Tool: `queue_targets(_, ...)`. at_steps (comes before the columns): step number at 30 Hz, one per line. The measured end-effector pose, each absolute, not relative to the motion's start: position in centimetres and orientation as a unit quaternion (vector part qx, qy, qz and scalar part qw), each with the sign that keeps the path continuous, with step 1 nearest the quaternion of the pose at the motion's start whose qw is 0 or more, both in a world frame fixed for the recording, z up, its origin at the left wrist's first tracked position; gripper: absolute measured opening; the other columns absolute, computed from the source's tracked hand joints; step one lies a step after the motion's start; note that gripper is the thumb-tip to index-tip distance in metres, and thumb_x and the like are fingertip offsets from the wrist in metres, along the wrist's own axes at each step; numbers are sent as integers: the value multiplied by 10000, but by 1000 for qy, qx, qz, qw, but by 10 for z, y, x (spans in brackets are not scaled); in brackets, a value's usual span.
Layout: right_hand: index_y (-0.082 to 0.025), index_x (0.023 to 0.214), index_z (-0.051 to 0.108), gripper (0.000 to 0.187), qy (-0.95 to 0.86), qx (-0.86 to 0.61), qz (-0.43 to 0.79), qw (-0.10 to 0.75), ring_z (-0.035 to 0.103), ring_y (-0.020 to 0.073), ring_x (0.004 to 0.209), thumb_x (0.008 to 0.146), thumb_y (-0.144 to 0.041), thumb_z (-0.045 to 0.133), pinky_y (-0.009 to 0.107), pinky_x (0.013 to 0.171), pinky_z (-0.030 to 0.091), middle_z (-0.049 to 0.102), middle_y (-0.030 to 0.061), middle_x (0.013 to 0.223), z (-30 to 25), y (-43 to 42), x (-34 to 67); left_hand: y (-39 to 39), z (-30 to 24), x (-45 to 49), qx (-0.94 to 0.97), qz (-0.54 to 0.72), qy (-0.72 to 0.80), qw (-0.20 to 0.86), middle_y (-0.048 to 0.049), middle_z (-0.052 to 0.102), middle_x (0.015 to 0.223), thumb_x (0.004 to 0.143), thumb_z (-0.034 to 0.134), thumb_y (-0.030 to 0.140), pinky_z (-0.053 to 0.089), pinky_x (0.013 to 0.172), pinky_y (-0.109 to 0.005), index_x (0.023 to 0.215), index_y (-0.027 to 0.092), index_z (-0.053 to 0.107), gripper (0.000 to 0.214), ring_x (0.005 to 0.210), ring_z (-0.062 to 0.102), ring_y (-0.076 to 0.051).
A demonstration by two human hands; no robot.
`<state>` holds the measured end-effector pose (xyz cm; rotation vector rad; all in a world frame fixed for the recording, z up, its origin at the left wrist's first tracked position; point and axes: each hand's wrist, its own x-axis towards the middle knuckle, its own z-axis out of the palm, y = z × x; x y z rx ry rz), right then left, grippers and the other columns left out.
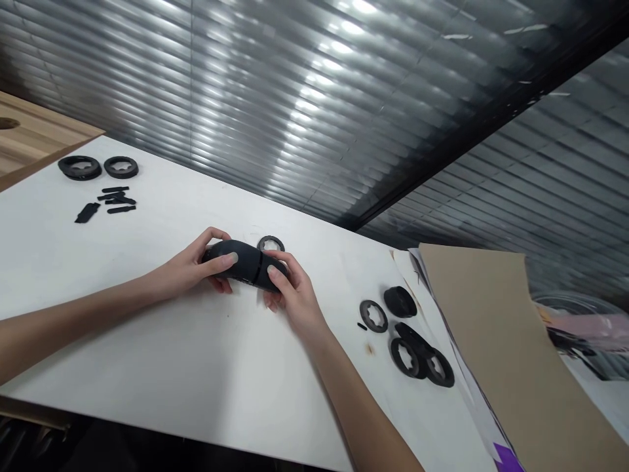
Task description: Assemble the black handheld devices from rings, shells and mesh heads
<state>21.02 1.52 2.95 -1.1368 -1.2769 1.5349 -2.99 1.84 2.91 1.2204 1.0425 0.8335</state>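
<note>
Above the middle of the white table I hold a black, curved, rounded two-part piece (240, 261), its exact kind unclear; a narrow dark gap crosses it right of its middle. My left hand (209, 263) is closed around its left end, the thumb lying on top. On the right end my right hand (289, 283) grips it, thumb pressed against the near face. Just behind the piece lies a black ring (270, 244) with a notched centre, partly hidden by the piece and my right hand.
At the table's far left are black rings (120, 167) and several flat black strips (118, 197). On the right lie a notched ring (373, 316), a black rounded part (400, 301) and joined rings (422, 359). Brown cardboard (481, 314) covers the right side; a wooden board (39, 131) stands far left.
</note>
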Motion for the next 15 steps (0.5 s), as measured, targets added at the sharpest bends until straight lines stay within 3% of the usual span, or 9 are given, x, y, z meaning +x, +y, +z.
queue_targets(7,-222,1257,631,539,-552,-448,578,400,553,147,463,911,-630,693,276,506,443,602,-49,555,32,12,206,20,29,-30,523,368,447,626,-20,757,891,887,706,714,612,807,-438,1237,264,461,619,762,775,-259)
queue_targets(15,-259,1341,591,629,-574,-427,578,393,603,145,538,807,-468,852,318,572,535,685,-16,772,32,11,208,20,31,-30,516,368,442,635,-18,750,958,883,693,740,605,824,-435,1231,273,462,627,784,772,-248)
